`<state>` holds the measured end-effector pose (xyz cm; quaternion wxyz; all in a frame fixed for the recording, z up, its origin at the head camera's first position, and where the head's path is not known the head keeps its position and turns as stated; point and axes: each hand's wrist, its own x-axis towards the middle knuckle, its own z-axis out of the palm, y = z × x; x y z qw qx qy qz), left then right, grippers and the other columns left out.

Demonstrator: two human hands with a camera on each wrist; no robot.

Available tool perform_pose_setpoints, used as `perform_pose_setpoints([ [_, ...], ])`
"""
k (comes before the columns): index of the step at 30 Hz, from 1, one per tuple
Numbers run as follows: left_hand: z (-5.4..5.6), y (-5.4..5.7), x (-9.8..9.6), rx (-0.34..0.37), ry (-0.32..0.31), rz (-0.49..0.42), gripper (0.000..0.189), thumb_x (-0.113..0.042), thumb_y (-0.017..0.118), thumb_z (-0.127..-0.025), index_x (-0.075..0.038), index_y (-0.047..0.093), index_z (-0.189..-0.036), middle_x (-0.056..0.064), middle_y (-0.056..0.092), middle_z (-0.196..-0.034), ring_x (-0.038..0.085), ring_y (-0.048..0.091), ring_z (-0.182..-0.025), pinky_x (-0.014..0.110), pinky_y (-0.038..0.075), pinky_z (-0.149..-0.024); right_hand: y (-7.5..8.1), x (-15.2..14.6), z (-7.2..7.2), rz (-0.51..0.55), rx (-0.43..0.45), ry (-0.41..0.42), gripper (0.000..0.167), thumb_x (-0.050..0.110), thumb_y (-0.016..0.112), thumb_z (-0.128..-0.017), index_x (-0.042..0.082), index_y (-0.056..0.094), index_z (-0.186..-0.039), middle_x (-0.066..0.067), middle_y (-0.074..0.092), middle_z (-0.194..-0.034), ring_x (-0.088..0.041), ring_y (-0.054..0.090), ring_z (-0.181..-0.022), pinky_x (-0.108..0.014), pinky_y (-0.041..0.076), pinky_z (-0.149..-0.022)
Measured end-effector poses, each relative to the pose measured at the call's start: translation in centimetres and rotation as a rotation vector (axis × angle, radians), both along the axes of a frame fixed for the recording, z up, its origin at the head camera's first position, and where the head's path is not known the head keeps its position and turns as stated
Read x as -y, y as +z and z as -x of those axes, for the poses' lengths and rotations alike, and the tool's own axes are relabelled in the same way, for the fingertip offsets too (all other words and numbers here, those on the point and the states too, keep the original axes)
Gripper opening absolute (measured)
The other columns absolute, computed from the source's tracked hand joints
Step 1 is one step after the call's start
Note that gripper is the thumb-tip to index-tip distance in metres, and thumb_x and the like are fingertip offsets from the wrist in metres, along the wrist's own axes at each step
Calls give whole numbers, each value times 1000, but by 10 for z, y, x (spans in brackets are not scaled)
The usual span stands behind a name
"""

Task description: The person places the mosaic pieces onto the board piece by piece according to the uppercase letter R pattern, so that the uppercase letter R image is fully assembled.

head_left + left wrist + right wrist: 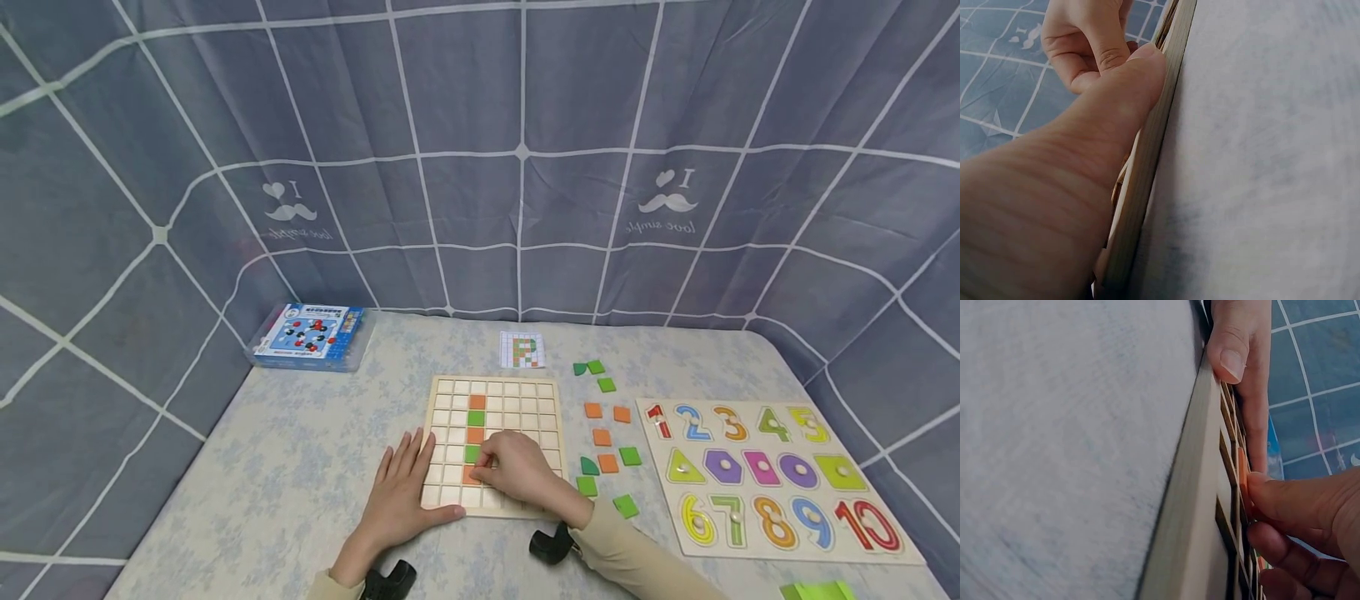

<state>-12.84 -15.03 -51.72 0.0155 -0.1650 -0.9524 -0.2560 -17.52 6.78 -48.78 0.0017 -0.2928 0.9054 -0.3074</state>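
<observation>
A wooden grid board (525, 387) lies on the table. One of its columns holds orange and green square tiles in alternation, among them a green tile (476, 417). At the near end of that column my right hand (517, 468) pinches an orange square tile (1243, 478) between thumb and curled fingers, right at its grid cell. The left hand (405, 492) rests flat at the board's left side, fingers straight and spread. Its thumb (1147, 62) lies on the near rim of the board.
Loose green and orange tiles (602, 437) lie right of the board, with dark green rounded pieces (589, 466). A pattern card (522, 350) lies behind it. Further right is a number-and-shape puzzle board (720, 487); a boxed set (307, 337) sits back left. A green object (817, 591) shows at the front edge.
</observation>
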Motion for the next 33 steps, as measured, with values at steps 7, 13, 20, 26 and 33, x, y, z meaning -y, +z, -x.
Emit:
perform_pose_setpoints([
  [7, 1, -2, 0, -6, -2, 13, 109, -69, 64, -74, -2, 25, -150, 20, 19, -153, 37, 10, -141, 55, 7, -110, 0, 0, 2, -4, -9, 6, 22, 23, 80, -78, 23, 66, -61, 17, 52, -62, 1, 45, -55, -18, 38, -51],
  [13, 0, -2, 0, -8, -3, 5, 109, -69, 64, -74, -2, 26, -150, 20, 20, -153, 37, 11, -141, 55, 7, -110, -1, 0, 3, 1, -2, 25, 21, 22, 80, -78, 23, 65, -62, 17, 53, -63, 1, 45, -56, -19, 38, -52],
  [20, 0, -2, 0, -13, 2, 9, 109, -69, 64, -73, -2, 26, -150, 20, 20, -153, 37, 11, -141, 55, 7, -110, -1, 0, 4, -7, 8, 49, 20, 23, 80, -78, 24, 64, -65, 19, 52, -65, 1, 46, -59, -19, 38, -55],
  [26, 0, -2, 0, -6, 0, 2, 108, -68, 65, -74, -2, 25, -150, 20, 19, -153, 37, 10, -141, 55, 6, -110, -1, -6, 7, 0, -9, 45, 19, 29, 77, -81, 26, 64, -68, 20, 50, -65, 0, 45, -58, -20, 38, -54],
  [33, 0, -2, 0, 3, 8, -4, 110, -68, 65, -73, -2, 25, -150, 21, 19, -153, 37, 9, -141, 55, 5, -110, 5, -33, 26, 95, -102, -83, 9, 26, 77, -82, 23, 70, -76, 14, 59, -73, -7, 48, -65, -25, 42, -59],
])
